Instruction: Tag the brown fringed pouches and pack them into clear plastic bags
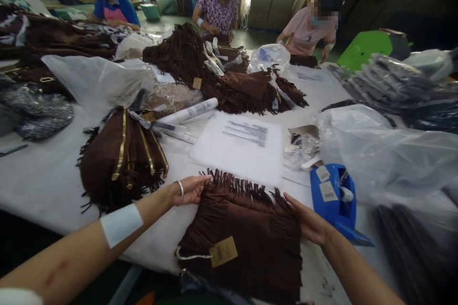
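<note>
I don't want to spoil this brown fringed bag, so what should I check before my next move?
1. Left grip at the brown fringed bag's far left corner: ok.
2. Right grip at its right edge: ok.
3. Paper tag lying on top, in view: ok.
4. Far-edge fringe lying even: not ok, strands splay.
5. Blue plastic tool apart from the bag: ok.
6. Underside unmarked: cannot tell, hidden.

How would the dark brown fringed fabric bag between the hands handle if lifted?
Probably floppy: the dark brown fringed fabric bag looks flat and soft. Its thin, loose fringe strips would likely dangle. The tan rectangular tag on the white cord may swing.
</note>
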A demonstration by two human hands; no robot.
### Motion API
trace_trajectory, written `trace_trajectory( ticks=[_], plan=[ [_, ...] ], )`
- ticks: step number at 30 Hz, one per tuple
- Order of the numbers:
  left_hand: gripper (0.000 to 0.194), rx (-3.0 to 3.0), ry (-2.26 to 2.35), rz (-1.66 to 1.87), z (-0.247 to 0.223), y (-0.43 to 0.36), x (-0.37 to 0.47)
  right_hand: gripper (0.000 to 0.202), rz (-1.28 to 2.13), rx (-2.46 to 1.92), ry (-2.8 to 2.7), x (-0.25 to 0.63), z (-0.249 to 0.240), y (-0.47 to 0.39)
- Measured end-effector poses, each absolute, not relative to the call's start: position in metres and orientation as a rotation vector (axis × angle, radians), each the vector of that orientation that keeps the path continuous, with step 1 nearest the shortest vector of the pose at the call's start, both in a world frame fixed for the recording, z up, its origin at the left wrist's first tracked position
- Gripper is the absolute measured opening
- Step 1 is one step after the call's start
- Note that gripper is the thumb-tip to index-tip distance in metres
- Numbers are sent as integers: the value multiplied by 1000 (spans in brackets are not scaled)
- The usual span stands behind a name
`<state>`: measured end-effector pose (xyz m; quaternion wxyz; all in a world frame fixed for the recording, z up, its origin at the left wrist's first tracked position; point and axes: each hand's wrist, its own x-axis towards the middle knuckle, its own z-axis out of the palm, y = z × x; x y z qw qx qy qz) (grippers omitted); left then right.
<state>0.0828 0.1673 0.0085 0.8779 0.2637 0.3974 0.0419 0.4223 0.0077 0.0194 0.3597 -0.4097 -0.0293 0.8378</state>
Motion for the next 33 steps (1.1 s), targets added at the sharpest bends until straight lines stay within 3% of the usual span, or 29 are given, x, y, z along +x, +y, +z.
trace_trajectory(
  ticks=[8,12,18,23,27,29,33],
  plan=[
    [53,521,505,-282,-6,201,152,48,2343,-887,-201,404,12,44],
    [47,670,465,-280,-4,195,169,55,2300,-1004,-354,405,15,53],
    [45,1429,357,-66,36,154,140,51,1742,-1433,-1342,392,54,27],
    [52,2087,155,79,55,89,107,54,1107,-1398,-1976,354,42,-36],
    [45,2106,103,62,58,57,93,44,1197,-1208,-1799,340,35,-77],
    [40,2075,60,37,59,52,90,54,1233,-1152,-1516,344,41,-79],
    [35,2081,53,-4,60,49,90,52,1065,-1461,-1053,359,52,-32]
  ],
)
